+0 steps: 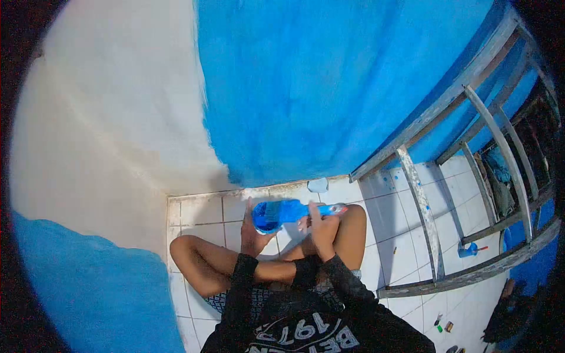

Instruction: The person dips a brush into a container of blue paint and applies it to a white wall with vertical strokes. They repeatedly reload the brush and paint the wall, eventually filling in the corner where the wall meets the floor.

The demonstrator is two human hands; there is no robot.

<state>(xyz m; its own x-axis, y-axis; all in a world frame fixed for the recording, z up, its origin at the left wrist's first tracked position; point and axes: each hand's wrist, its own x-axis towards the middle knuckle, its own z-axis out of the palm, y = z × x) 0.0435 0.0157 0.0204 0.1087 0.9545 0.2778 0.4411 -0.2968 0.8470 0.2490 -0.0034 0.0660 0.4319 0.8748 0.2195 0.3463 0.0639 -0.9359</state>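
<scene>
My left hand (pixel 252 236) is wrapped around the side of a small tub of blue paint (pixel 268 225), held above the tiles in front of my crossed legs. A wide paintbrush (pixel 288 209), smeared with blue, lies level across the tub's mouth with its bristle end over the paint. My right hand (pixel 322 228) grips the brush by its handle, whose reddish end sticks out to the right. Part of the tub's opening is hidden beneath the brush.
Ahead rises a wall with a blue painted area (pixel 329 88) beside a whitish area (pixel 123 94). A paint-spotted ladder (pixel 421 212) leans on the right. A pale blue-white piece (pixel 318 185) lies by the wall; a smaller brush (pixel 471 251) lies beyond the ladder rungs.
</scene>
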